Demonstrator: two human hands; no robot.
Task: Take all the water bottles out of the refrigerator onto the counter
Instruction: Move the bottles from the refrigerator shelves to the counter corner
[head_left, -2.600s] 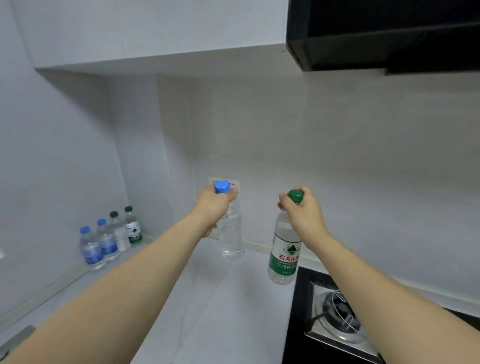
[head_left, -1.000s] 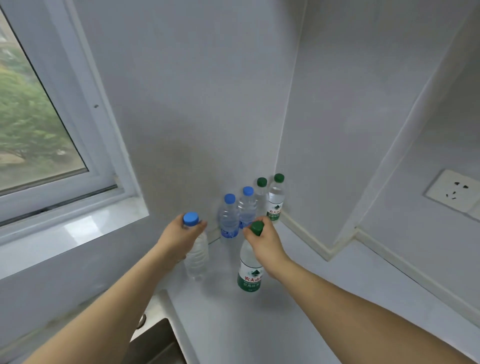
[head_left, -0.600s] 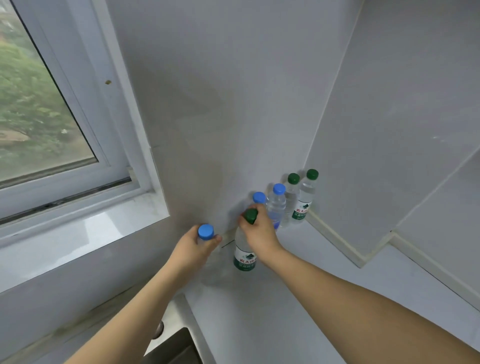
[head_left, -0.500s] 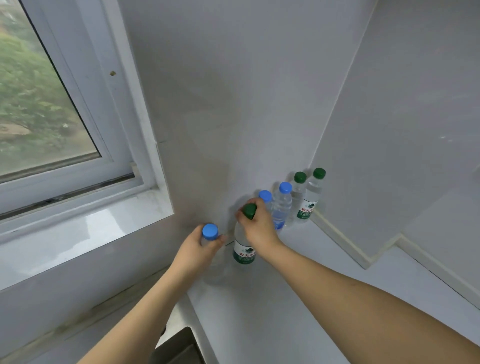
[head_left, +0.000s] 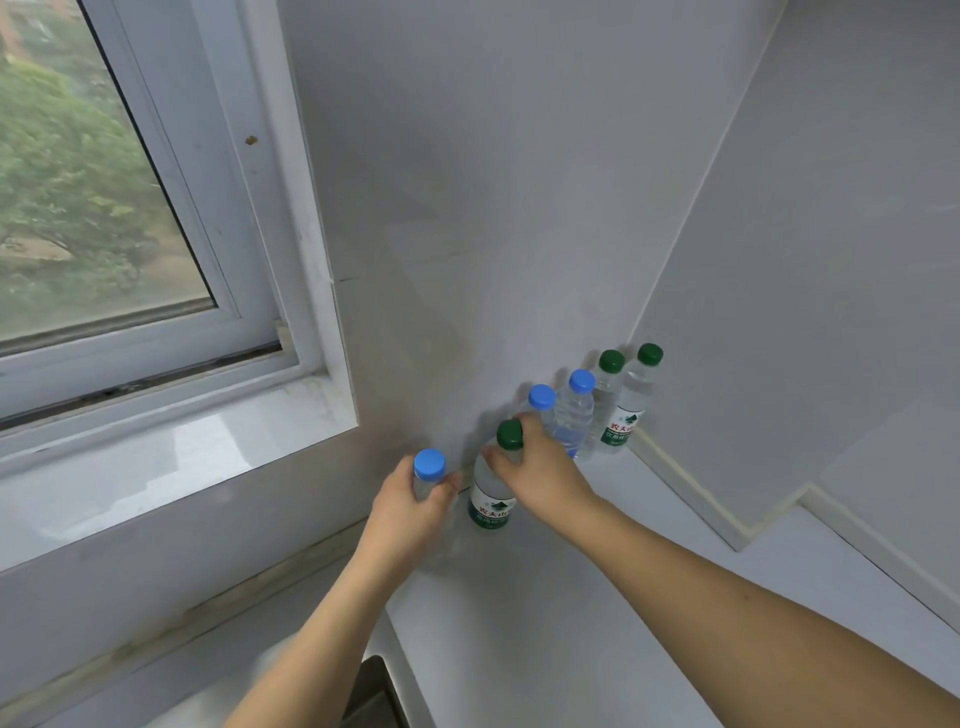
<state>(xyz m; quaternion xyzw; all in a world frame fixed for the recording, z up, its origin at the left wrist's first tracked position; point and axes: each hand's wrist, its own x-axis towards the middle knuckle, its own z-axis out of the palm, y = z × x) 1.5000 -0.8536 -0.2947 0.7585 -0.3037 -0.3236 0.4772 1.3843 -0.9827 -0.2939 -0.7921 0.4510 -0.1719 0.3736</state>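
left hand: blue-capped bottle is gripped | right hand: green-capped bottle is gripped at neck | four bottles are stood in corner

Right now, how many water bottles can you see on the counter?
6. Four stand in a row along the wall: two green-capped and two blue-capped. The left hand grips a blue-capped one; the right hand grips a green-capped one.

Item one: the green-capped bottle I hold bears a green label with a mountain logo; its characters I cannot read. Item two: the corner bottle, label reading 农夫山泉.
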